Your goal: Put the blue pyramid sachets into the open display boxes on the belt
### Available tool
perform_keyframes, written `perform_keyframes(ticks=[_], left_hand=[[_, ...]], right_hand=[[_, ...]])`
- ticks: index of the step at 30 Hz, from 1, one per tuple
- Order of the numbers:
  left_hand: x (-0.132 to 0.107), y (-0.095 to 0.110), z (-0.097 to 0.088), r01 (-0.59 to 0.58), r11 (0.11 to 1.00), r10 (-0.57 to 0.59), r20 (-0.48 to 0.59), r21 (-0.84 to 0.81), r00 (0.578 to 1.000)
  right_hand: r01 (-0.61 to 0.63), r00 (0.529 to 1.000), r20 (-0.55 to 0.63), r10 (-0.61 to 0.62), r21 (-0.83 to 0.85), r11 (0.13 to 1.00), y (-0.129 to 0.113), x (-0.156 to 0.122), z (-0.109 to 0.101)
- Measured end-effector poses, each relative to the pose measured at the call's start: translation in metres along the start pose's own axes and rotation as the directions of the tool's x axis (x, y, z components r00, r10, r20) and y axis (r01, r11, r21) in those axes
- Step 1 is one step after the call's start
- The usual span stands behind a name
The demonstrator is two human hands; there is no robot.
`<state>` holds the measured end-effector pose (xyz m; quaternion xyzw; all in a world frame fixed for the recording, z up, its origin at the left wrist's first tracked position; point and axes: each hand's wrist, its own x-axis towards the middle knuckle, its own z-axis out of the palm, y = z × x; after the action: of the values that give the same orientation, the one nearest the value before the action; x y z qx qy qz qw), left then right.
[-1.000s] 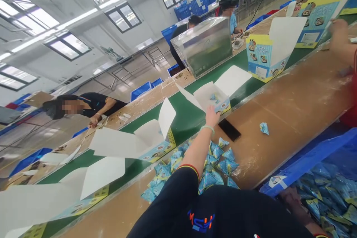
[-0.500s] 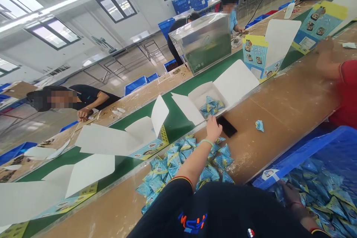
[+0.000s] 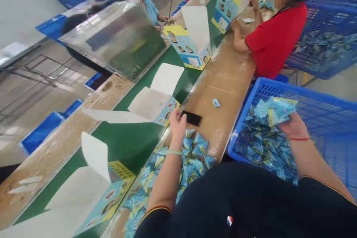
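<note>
My left hand [image 3: 177,124] is at the near corner of an open carton [image 3: 163,113] on the green belt. Its thumb and fingers are apart, with no packet visible in them. A black phone [image 3: 192,118] lies just right of that hand. In my right hand [image 3: 295,126] is a bunch of blue and yellow snack packets [image 3: 276,109], raised above the blue crate [image 3: 235,134]. Many similar packets fill the bottom of the crate. A pile of loose packets [image 3: 189,173] lies on the table around my left forearm.
Another open carton [image 3: 111,197] stands on the green belt [image 3: 122,137] at lower left. An upright carton [image 3: 192,50] is farther up. A single packet [image 3: 216,102] lies on the table. A person in red [image 3: 276,41] works beyond the crate; a clear-sided cover [image 3: 119,41] spans the belt.
My right hand has risen out of the crate with packets in it. My view has swung right. My left hand stays beside a carton and the phone.
</note>
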<state>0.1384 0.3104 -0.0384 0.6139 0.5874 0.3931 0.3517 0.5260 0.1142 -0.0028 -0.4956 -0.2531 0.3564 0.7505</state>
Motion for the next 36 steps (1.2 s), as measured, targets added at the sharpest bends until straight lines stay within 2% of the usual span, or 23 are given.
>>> perform_keyframes(ticks=[2,4,5,6,7,8,9,11,13,16,19,22,24,26,28,32,34,36], left_hand=[[-0.035,0.034,0.015,-0.069,0.967,0.121,0.205,-0.246,0.971],[-0.070,0.071,0.023,-0.128,0.897,0.293,0.352,-0.422,0.889],[-0.085,0.089,0.024,-0.163,0.873,0.361,0.382,-0.460,0.851],[-0.097,0.103,0.024,-0.208,0.858,0.408,0.378,-0.469,0.831],[-0.106,0.114,0.024,-0.245,0.855,0.429,0.357,-0.457,0.829],[-0.112,0.121,0.023,-0.264,0.861,0.423,0.323,-0.435,0.847],[-0.116,0.124,0.021,-0.252,0.870,0.389,0.275,-0.424,0.879],[-0.120,0.122,0.020,-0.147,0.859,0.253,0.158,-0.490,0.955],[-0.119,0.115,0.019,-0.003,0.758,0.045,0.048,-0.652,0.998],[-0.115,0.113,0.015,0.078,0.539,-0.214,-0.047,-0.838,0.976],[-0.109,0.120,0.008,0.035,0.453,-0.315,-0.123,-0.891,0.941],[-0.106,0.124,-0.001,-0.063,0.470,-0.337,-0.245,-0.881,0.909],[-0.105,0.123,-0.006,-0.128,0.477,-0.309,-0.303,-0.869,0.902],[-0.104,0.122,-0.010,-0.146,0.461,-0.268,-0.294,-0.875,0.917],[-0.104,0.123,-0.014,-0.112,0.443,-0.240,-0.238,-0.890,0.941],[-0.101,0.132,-0.021,-0.040,0.424,-0.225,-0.148,-0.905,0.963],[-0.099,0.132,-0.029,-0.073,0.466,-0.205,-0.188,-0.882,0.961],[-0.099,0.122,-0.047,-0.213,0.587,-0.142,-0.358,-0.781,0.923]], right_hand=[[-0.097,0.995,0.017,0.096,0.077,0.992,0.001,0.001,0.018],[-0.201,0.976,0.117,0.186,0.140,0.970,0.008,-0.005,0.049],[-0.246,0.957,0.195,0.217,0.145,0.958,0.013,-0.010,0.066],[-0.289,0.930,0.276,0.243,0.138,0.947,0.018,-0.016,0.083],[-0.326,0.899,0.348,0.265,0.130,0.936,0.023,-0.022,0.099],[-0.359,0.869,0.406,0.282,0.126,0.925,0.028,-0.027,0.114],[-0.389,0.844,0.447,0.296,0.131,0.912,0.033,-0.032,0.128],[-0.442,0.816,0.481,0.321,0.161,0.882,0.041,-0.036,0.150],[-0.501,0.790,0.493,0.364,0.177,0.847,0.047,-0.038,0.168],[-0.561,0.745,0.527,0.409,0.164,0.811,0.052,-0.041,0.188],[-0.558,0.713,0.590,0.378,0.152,0.816,0.054,-0.050,0.202],[-0.576,0.644,0.655,0.396,0.074,0.814,0.057,-0.061,0.207],[-0.587,0.623,0.654,0.430,0.028,0.809,0.059,-0.066,0.206],[-0.576,0.652,0.617,0.440,0.026,0.817,0.058,-0.068,0.203],[-0.565,0.688,0.573,0.445,0.038,0.824,0.054,-0.067,0.203],[-0.534,0.718,0.570,0.399,0.083,0.842,0.035,-0.059,0.209],[-0.489,0.730,0.598,0.331,0.118,0.864,0.027,-0.055,0.212],[-0.432,0.753,0.606,0.257,0.161,0.887,0.021,-0.049,0.212]])
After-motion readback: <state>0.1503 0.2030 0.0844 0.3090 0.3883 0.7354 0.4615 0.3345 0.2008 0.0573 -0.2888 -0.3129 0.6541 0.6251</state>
